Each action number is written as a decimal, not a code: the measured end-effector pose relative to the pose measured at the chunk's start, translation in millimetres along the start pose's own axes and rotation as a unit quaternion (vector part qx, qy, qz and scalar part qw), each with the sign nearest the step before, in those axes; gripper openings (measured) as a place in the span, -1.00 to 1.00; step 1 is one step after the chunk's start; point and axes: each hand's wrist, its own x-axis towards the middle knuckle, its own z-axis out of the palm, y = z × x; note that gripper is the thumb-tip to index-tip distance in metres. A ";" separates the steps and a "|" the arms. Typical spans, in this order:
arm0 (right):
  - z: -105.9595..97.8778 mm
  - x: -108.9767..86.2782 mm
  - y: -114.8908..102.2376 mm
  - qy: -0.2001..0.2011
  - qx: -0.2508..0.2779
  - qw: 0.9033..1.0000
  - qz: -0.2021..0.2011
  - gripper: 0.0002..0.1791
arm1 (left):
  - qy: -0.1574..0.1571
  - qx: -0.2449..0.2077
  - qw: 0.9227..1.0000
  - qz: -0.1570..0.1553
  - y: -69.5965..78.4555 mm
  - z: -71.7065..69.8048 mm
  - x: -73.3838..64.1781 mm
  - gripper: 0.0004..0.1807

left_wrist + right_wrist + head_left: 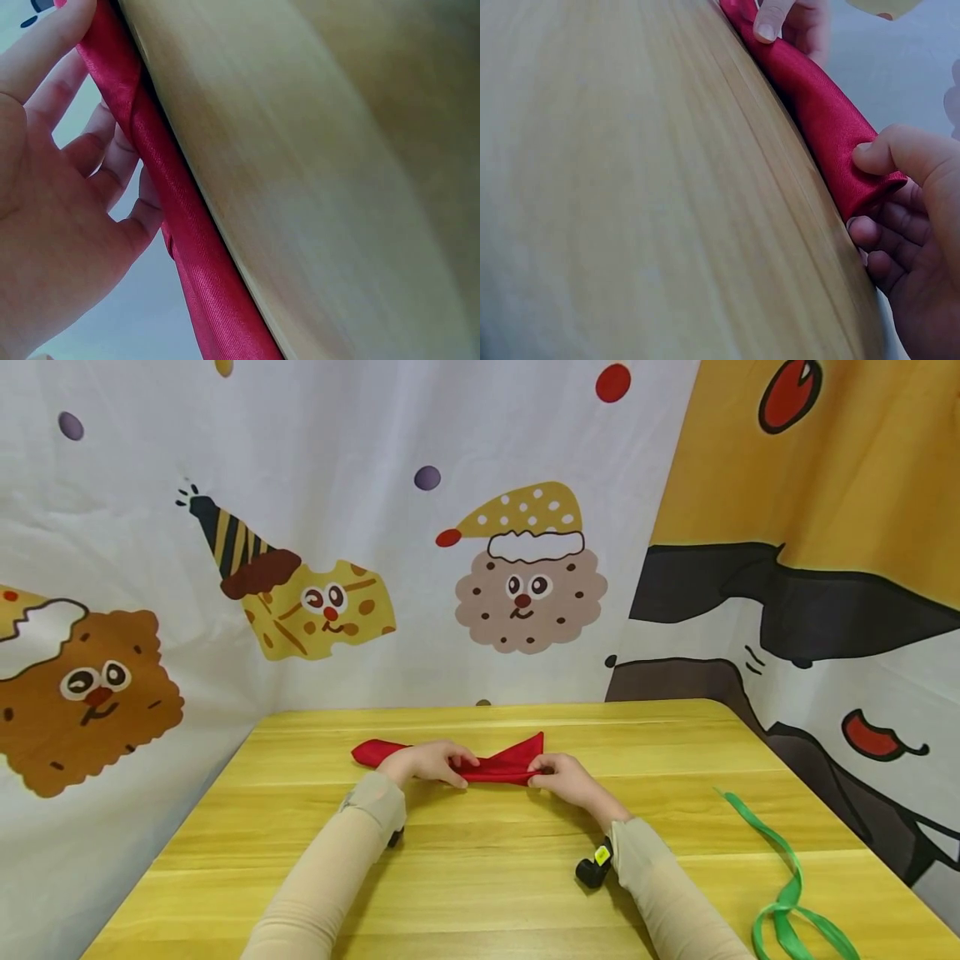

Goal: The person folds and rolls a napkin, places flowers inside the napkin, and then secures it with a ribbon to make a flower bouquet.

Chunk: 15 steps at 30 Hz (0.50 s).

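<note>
A shiny red cloth (pixel 504 768), folded into a long narrow strip, lies across the far half of the table. One corner stands up as a point near its right end. My left hand (pixel 435 762) grips the strip around its middle, thumb on the near side and fingers behind it, as the left wrist view shows. At the right end, my right hand (pixel 568 782) pinches the cloth; in the right wrist view its thumb (pixel 889 150) presses on the rolled edge and the fingers curl beneath. Part of the strip is hidden behind my left hand.
A green ribbon (pixel 787 893) lies loosely looped at the right front of the wooden table (pixel 480 885). Behind the table hangs a white curtain (pixel 360 460) printed with cartoon figures. A small black device (pixel 594 870) sits at my right wrist.
</note>
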 end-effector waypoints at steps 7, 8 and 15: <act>-0.7 1.1 -0.8 0.006 -0.001 1.000 -0.002 -0.95 | 0.001 0.001 1.000 0.006 1.8 -1.9 -1.3 -0.56; -0.7 1.2 -0.7 0.007 -0.001 1.000 -0.003 -0.95 | 0.002 0.000 1.000 0.007 1.7 -2.1 -1.3 -0.57; 0.2 0.0 3.0 0.005 0.009 1.000 -0.004 -0.94 | 0.001 0.010 1.000 0.016 0.3 -0.4 0.4 -0.57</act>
